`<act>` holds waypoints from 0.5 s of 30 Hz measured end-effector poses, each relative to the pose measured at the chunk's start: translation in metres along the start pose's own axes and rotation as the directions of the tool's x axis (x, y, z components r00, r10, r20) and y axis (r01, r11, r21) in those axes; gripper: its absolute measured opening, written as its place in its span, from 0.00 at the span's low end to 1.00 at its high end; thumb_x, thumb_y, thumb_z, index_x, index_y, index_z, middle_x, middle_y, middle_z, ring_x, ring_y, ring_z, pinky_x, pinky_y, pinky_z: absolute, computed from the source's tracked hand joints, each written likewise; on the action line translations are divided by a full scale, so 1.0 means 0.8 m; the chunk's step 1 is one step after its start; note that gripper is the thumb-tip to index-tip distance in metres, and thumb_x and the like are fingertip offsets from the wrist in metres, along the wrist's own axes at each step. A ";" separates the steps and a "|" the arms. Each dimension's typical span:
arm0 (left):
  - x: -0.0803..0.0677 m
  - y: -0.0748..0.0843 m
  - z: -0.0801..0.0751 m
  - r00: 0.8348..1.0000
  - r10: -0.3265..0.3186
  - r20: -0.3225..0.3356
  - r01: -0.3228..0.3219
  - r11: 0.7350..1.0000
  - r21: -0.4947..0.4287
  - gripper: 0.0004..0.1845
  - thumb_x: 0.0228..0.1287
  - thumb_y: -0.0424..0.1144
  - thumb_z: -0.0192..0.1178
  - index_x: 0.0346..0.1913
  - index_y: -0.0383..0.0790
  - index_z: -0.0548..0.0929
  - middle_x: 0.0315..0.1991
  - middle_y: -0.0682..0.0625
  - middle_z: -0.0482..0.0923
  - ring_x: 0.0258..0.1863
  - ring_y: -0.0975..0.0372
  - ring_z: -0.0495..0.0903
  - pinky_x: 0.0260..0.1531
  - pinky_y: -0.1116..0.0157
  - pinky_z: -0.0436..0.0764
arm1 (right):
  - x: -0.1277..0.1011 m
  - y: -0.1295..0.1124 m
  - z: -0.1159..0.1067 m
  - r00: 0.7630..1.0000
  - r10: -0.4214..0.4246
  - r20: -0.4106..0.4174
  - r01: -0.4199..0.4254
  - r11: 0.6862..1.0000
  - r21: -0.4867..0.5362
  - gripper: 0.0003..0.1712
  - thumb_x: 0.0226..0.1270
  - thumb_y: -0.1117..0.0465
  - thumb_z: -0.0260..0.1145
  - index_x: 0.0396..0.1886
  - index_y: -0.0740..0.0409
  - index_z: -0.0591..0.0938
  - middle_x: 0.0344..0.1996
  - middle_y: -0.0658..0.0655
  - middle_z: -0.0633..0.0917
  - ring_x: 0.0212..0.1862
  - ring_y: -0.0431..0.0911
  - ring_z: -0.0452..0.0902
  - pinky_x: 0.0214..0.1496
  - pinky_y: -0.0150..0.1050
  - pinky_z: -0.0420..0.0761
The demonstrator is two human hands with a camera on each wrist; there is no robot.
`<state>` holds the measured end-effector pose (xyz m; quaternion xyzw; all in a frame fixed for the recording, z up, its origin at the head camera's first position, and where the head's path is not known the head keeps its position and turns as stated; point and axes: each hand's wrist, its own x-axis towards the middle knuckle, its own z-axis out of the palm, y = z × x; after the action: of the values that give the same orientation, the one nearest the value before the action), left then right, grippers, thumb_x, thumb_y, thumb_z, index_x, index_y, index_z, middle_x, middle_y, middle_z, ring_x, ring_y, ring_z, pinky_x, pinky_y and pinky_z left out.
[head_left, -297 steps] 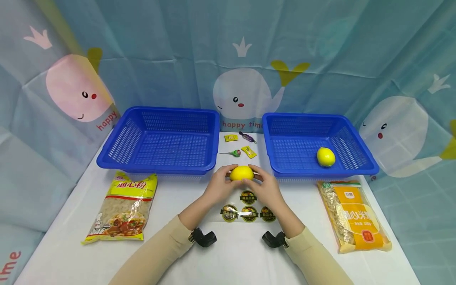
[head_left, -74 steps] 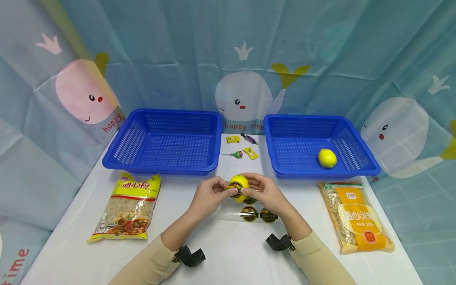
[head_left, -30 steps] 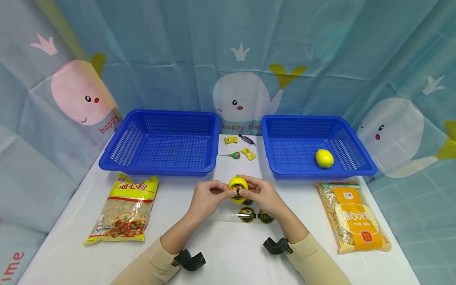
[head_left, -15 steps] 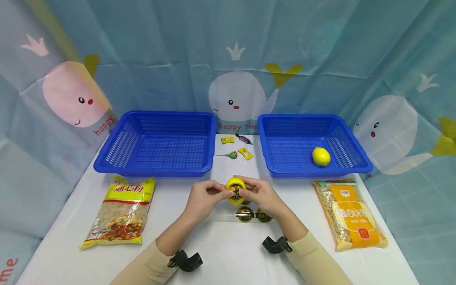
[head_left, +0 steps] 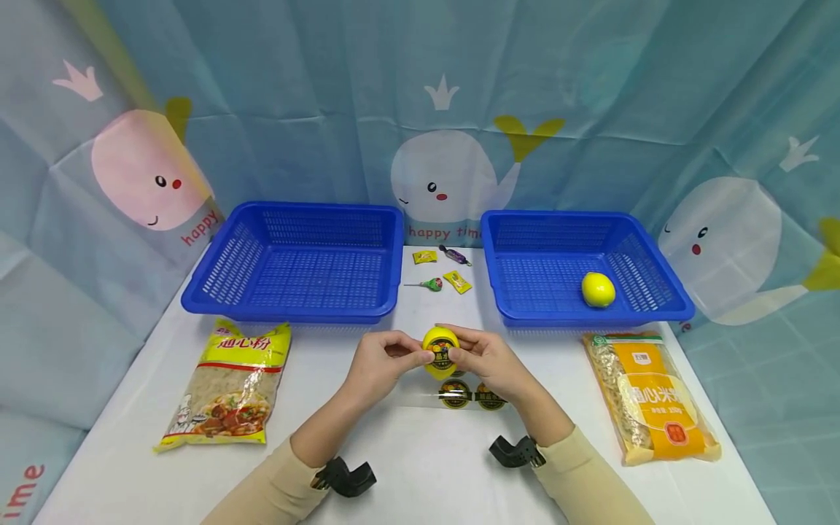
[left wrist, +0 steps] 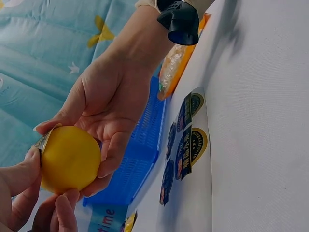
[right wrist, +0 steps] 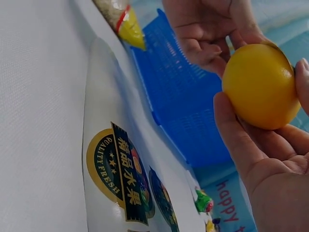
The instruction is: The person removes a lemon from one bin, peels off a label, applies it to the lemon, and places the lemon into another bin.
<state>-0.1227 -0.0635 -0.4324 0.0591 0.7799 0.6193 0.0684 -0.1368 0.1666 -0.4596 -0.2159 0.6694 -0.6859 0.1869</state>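
Observation:
Both hands hold a yellow lemon (head_left: 441, 335) over the table's middle. A round black-and-gold fruit sticker (head_left: 442, 356) sits on its side facing the person. My left hand (head_left: 382, 364) grips the lemon from the left, its thumb on the sticker's left edge. From the other side my right hand (head_left: 491, 363) grips it, thumb pressing the sticker's right edge. In the left wrist view one edge of the sticker (left wrist: 44, 141) stands slightly off the lemon (left wrist: 72, 157). Below the hands lies a clear sticker sheet (head_left: 416, 398) with several similar stickers, partly hidden.
Two blue baskets (head_left: 293, 318) stand at the back; the right basket (head_left: 558, 319) holds another lemon (head_left: 598, 290). Between them lie wrapped candies (head_left: 457, 281) and a lollipop (head_left: 433, 284). A yellow pasta bag (head_left: 230, 386) lies left, an orange one (head_left: 656, 401) right.
Earlier the lemon lay sideways in both hands with no sticker showing; the sheet's left sticker is now gone and one is on the lemon. Lately the thumbs have shifted outward across the sticker.

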 end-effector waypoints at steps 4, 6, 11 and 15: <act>-0.001 0.002 -0.002 1.000 -0.014 0.006 0.014 1.000 -0.009 0.07 0.55 0.39 0.77 0.30 0.40 0.88 0.31 0.51 0.87 0.30 0.62 0.83 0.32 0.69 0.83 | -0.001 0.000 0.001 1.000 -0.005 -0.005 0.005 1.000 -0.001 0.28 0.78 0.58 0.60 0.72 0.65 0.71 0.59 0.68 0.82 0.53 0.47 0.86 0.54 0.42 0.85; -0.001 0.004 -0.003 1.000 -0.019 0.006 0.019 1.000 -0.011 0.07 0.55 0.38 0.77 0.31 0.40 0.88 0.31 0.51 0.87 0.29 0.62 0.83 0.32 0.68 0.83 | -0.002 0.000 0.001 1.000 0.000 -0.013 0.000 1.000 0.005 0.28 0.78 0.58 0.60 0.72 0.65 0.71 0.59 0.68 0.82 0.52 0.47 0.86 0.53 0.42 0.86; 0.000 0.006 -0.004 1.000 -0.019 0.006 0.019 1.000 -0.014 0.06 0.56 0.37 0.76 0.31 0.40 0.88 0.32 0.51 0.88 0.28 0.61 0.82 0.30 0.68 0.82 | -0.002 -0.003 0.001 1.000 -0.003 -0.019 0.003 1.000 0.015 0.29 0.77 0.57 0.61 0.71 0.67 0.71 0.58 0.70 0.82 0.51 0.47 0.87 0.49 0.42 0.87; 0.001 0.007 -0.004 1.000 -0.011 0.015 0.011 0.999 -0.038 0.06 0.56 0.36 0.76 0.31 0.39 0.88 0.34 0.49 0.89 0.27 0.61 0.82 0.30 0.68 0.81 | -0.004 -0.006 -0.001 0.999 -0.008 -0.032 0.009 1.000 0.011 0.30 0.77 0.56 0.61 0.71 0.67 0.71 0.58 0.71 0.81 0.50 0.47 0.87 0.48 0.42 0.87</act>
<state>-0.1243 -0.0650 -0.4263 0.0582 0.7678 0.6331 0.0789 -0.1343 0.1688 -0.4551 -0.2069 0.6676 -0.6936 0.1744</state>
